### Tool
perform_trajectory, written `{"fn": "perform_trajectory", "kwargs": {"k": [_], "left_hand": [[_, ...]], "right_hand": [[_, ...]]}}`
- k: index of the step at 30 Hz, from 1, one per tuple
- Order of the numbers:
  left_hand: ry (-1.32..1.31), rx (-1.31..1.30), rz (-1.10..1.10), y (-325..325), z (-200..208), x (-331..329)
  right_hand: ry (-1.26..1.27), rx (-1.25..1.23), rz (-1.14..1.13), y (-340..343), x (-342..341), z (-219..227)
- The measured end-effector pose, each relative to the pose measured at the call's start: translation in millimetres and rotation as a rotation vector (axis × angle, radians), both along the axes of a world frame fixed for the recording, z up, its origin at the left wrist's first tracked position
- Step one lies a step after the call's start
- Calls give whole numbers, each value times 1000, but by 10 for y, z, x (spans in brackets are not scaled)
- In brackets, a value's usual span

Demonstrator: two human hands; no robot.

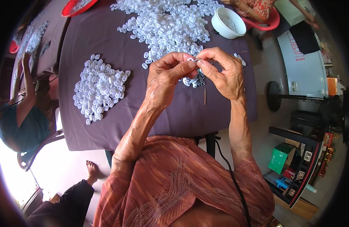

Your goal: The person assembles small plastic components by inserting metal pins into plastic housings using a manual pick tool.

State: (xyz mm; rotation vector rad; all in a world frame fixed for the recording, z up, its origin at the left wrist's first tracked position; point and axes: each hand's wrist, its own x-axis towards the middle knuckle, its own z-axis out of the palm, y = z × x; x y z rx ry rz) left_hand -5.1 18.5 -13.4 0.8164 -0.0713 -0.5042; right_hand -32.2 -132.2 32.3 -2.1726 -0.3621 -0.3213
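Over the brown-purple table cover [151, 117], my left hand [165, 77] and my right hand [225, 75] meet at the fingertips. Pinched in the left thumb and forefinger is a small white plastic piece [190, 59] with holes. The right thumb and forefinger close on a tiny dark metal piece, perhaps a screw [197, 59], touching or nearly touching the white one. Under the hands lies a little heap of similar grey metal pieces [199, 80], partly hidden. A thin wooden stick [205, 97] rests just below it.
A large heap of white plastic pieces [170, 28] covers the far table; a smaller pile [98, 89] sits left. A white bowl [228, 23] stands far right, a red tray [78, 6] far left. Other people sit left and across. A shelf unit [295, 162] stands right.
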Motion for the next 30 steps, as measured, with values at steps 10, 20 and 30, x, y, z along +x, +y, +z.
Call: {"fn": "perform_trajectory", "kwargs": {"k": [10, 20, 30], "left_hand": [[-72, 61, -13, -23, -6, -1], [70, -101, -94, -43, -2, 29], [-196, 116, 49, -31, -87, 19]], "right_hand": [[-49, 16, -20, 8, -7, -33], [-250, -118, -36, 24, -15, -102], [-76, 7, -123, 0, 8, -150]]}}
